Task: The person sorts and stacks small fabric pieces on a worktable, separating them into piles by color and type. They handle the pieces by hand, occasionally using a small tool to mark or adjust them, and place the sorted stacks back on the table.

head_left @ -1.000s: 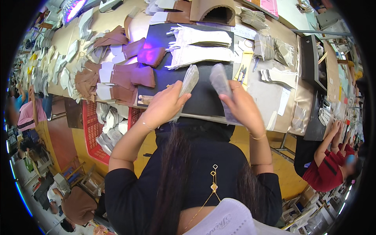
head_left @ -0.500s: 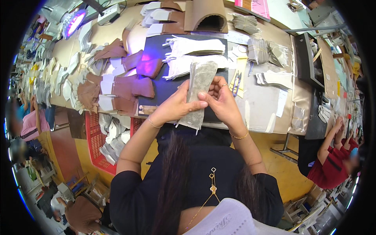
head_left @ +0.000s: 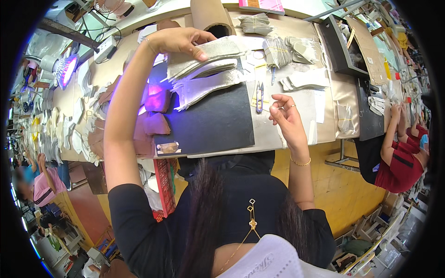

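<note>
My left hand (head_left: pixel 183 42) reaches across the table, thumb over the near face of a stack of pale grey cut pieces (head_left: pixel 208 52) and fingers at its far edge. Just below that stack lie white cut pieces (head_left: pixel 208 87) with frayed ends, on a black board (head_left: pixel 215 123). Off to the right, my right hand (head_left: pixel 288 118) hovers above the table's front part, its fingers loosely curled and apart, with nothing in them. The nearest thing to it is a pair of thread snips (head_left: pixel 259 98), lying on a yellow strip.
Brown pieces (head_left: pixel 155 124) lie left of the board under a purple-glowing lamp (head_left: pixel 67 71). Tied grey bundles (head_left: pixel 277 52) and loose white pieces (head_left: pixel 306 79) lie to the right. A brown tube (head_left: pixel 211 18) stands at the back, a black tray (head_left: pixel 345 44) far right. Co-workers sit at both sides.
My hands have parted. The left has carried the grey pieces forward and left to the white pieces; the right has let go and moved right. The view has shifted too.
</note>
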Demonstrator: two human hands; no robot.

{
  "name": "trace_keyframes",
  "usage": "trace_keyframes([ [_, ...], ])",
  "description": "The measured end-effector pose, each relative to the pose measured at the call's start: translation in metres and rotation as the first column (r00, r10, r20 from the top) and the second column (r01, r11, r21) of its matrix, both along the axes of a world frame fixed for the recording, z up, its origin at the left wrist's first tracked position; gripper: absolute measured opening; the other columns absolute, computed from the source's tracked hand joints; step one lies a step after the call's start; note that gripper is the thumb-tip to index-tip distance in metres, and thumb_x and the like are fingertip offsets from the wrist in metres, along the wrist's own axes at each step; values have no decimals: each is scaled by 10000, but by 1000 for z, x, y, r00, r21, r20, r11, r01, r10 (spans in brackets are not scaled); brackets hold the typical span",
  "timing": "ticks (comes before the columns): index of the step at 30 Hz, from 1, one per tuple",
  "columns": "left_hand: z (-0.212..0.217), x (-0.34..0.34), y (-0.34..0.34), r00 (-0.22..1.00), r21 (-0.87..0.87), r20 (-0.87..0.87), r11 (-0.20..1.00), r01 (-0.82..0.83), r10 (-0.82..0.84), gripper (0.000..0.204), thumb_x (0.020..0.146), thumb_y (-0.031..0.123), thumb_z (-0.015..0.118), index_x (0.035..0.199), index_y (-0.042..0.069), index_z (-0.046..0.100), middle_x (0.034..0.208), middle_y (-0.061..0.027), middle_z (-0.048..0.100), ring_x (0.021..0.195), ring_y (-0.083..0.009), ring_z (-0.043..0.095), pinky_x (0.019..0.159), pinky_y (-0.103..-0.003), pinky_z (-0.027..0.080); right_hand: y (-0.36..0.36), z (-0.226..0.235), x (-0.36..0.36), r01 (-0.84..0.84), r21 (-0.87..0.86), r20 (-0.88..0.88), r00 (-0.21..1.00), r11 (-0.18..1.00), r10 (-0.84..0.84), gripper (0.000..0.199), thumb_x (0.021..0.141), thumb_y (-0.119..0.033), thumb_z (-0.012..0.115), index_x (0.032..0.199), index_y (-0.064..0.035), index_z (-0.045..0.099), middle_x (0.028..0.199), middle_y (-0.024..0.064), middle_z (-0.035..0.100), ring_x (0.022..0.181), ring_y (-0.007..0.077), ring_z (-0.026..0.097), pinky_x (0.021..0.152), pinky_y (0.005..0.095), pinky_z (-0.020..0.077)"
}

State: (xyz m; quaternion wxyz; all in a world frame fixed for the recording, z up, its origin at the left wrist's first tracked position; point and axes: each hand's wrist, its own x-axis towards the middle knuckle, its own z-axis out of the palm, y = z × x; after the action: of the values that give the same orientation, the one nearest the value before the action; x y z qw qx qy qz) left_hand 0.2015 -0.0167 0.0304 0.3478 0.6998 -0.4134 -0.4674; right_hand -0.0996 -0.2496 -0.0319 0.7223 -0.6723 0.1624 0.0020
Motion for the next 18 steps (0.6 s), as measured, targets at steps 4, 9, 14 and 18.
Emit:
trace_keyframes([
  [4, -10, 13, -4, 996, 73, -80, 996, 51, -45, 776, 764, 361, 818, 1370, 2, 493, 1221, -84, 625, 1113, -164, 572, 992, -278, 425, -3, -1, -4, 7, 14, -11, 1000, 1000, -7, 390, 934, -246, 670, 1232, -48, 515, 968, -10, 540, 801, 60, 531, 698, 205, 434],
  [9, -20, 22, 5, 997, 85, -34, 994, -64, 67, 754, 806, 339, 788, 1375, -30, 457, 1191, -106, 616, 1051, -151, 597, 928, -249, 469, -4, 2, 1, -45, 43, -12, 999, 998, 45, 379, 938, -242, 667, 1229, -44, 527, 962, -10, 540, 809, 61, 530, 721, 205, 439],
  [14, -30, -15, 17, 806, 37, -273, 843, -537, 525, 645, 822, 303, 783, 1260, -56, 474, 1014, -114, 649, 808, -139, 672, 721, -266, 566, -2, 5, 5, -43, 71, -3, 999, 997, 43, 384, 932, -227, 678, 1231, -39, 528, 954, -15, 539, 810, 58, 527, 732, 204, 443],
  [18, -56, -60, 13, 638, 7, -484, 732, -682, 599, 697, 802, 292, 816, 1238, -89, 429, 1060, -162, 642, 906, -187, 681, 806, -308, 562, -2, 6, 11, -75, 50, -24, 997, 996, 76, 376, 934, -213, 674, 1232, -38, 528, 957, -15, 542, 810, 60, 528, 735, 204, 441],
])
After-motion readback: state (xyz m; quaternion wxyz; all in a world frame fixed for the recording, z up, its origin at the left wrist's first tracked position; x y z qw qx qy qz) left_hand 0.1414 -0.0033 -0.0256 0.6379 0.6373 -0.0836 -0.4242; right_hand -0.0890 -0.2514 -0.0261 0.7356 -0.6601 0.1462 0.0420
